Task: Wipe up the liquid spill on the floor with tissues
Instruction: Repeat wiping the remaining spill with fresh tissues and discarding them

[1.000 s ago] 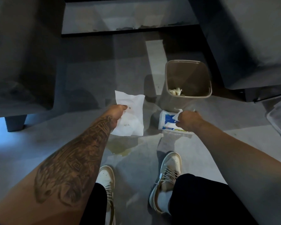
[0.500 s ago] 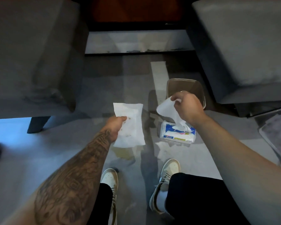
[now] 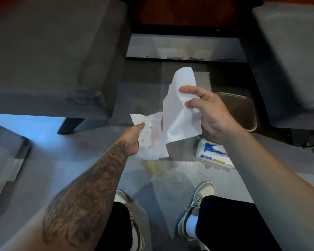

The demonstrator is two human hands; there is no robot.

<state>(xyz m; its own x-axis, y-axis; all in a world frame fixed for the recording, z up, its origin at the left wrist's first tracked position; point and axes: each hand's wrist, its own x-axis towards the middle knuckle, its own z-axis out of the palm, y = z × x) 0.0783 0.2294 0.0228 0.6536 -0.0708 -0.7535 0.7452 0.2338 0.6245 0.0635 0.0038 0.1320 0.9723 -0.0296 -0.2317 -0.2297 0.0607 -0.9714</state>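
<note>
The right hand (image 3: 210, 115) has pulled a fresh tissue (image 3: 179, 116) clear of the pack (image 3: 213, 153) below it, pinching it; the left hand (image 3: 132, 140) pinches a spotted tissue (image 3: 150, 142) just above the spill (image 3: 156, 169)

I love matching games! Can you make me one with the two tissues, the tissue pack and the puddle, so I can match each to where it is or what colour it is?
Things:
1. spotted tissue
2. clean tissue
3. tissue pack
4. puddle

Place or colour:
A. blue and white print
B. pinched by the left hand
C. yellowish
D. held up by the right hand

Pairs: 1-B, 2-D, 3-A, 4-C.
</note>
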